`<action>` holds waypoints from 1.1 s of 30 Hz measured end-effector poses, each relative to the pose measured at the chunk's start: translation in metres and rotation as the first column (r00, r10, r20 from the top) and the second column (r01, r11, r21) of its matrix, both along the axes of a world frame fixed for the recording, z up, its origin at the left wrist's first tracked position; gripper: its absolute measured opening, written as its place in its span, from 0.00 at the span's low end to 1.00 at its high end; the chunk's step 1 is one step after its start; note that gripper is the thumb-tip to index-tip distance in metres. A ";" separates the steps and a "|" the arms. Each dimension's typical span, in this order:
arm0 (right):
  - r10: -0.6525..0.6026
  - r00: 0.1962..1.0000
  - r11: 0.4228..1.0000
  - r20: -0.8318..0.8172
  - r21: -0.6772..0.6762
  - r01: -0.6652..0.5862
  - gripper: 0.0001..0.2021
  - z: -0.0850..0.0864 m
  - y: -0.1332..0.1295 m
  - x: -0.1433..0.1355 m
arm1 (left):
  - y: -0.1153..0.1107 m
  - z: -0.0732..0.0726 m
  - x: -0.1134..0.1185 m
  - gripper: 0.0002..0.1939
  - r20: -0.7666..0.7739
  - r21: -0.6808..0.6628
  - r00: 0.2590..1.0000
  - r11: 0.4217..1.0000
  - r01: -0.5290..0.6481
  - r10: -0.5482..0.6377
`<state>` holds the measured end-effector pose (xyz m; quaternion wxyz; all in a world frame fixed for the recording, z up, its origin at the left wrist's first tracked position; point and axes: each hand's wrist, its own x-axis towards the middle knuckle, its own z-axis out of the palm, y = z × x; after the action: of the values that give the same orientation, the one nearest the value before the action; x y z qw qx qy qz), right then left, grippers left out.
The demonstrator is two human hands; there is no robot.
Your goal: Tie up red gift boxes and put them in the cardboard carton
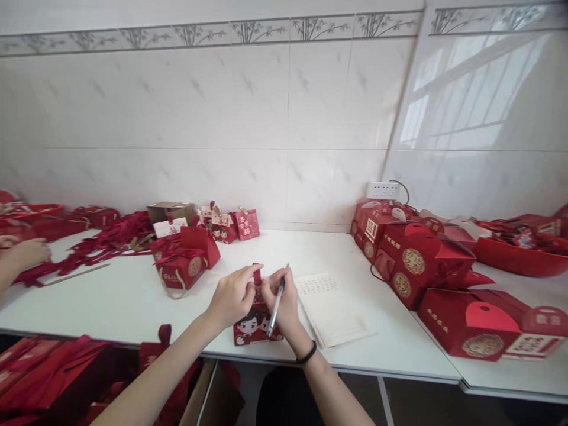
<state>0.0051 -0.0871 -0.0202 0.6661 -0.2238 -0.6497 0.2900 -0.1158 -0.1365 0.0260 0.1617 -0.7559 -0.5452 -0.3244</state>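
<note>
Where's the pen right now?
In the head view, the pen is in the right hand, just left of the notepad, over the small red box at the table's near edge.

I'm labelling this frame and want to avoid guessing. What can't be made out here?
- Head view: the small red box top, covered by the left hand and right hand.
- The notepad writing, too small to read.
- Another person's hand, cut off by the left edge.
- Pen tip, too small to see.
</note>
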 end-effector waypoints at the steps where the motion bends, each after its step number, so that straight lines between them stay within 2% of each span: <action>1: -0.003 1.000 1.000 0.010 0.007 0.003 0.09 0.000 0.000 0.001 | 0.000 0.000 0.000 0.21 0.002 -0.003 1.000 1.000 0.006 -0.006; 12: 0.004 0.999 1.000 0.052 0.017 -0.005 0.10 -0.001 0.000 0.007 | -0.005 -0.003 0.005 0.21 0.059 -0.036 0.998 0.999 0.022 -0.020; 22: -0.010 0.997 0.999 0.074 -0.045 0.013 0.13 -0.003 -0.001 0.010 | -0.007 -0.005 0.009 0.21 0.079 -0.061 0.997 0.998 0.022 -0.017; 33: 0.009 0.999 0.998 0.043 -0.065 -0.006 0.13 -0.004 -0.001 0.011 | -0.005 -0.005 0.008 0.19 0.013 -0.054 1.000 0.999 0.004 -0.003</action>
<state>0.0159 -0.0880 -0.0241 0.6430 -0.2492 -0.6552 0.3086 -0.1077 -0.1416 0.0206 0.1371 -0.7587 -0.5534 -0.3150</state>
